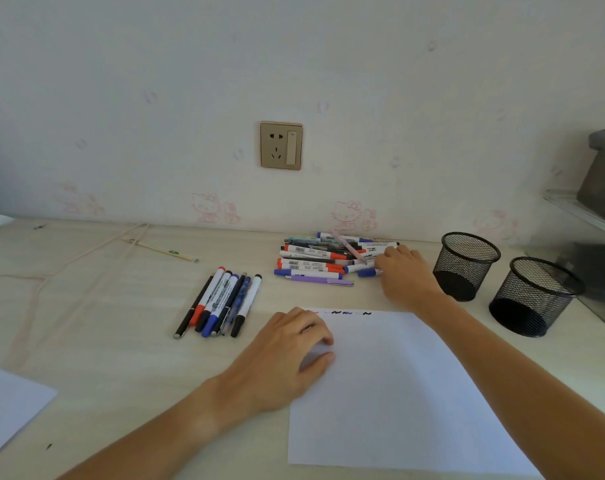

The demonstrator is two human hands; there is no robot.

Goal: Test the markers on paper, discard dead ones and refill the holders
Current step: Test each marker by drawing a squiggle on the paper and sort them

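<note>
The right hand (403,271) reached into the far pile of markers (328,258), its grip unclear, while the relaxed left hand (287,351) pinned the paper (398,393); best lift one marker cleanly.

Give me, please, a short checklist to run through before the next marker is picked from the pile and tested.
1. Paper held flat: ok, the left hand rests on its left edge.
2. Room to scribble: ok, only a short row of test marks along the top edge.
3. Right hand at the pile: ok, fingers reach among the markers at its right end.
4. Grip on one marker: cannot tell, fingertips are hidden.
5. Tested markers kept apart: ok, a separate group lies left of the pile.
6. Holders ready: ok, both mesh cups stand upright and look empty.
</note>
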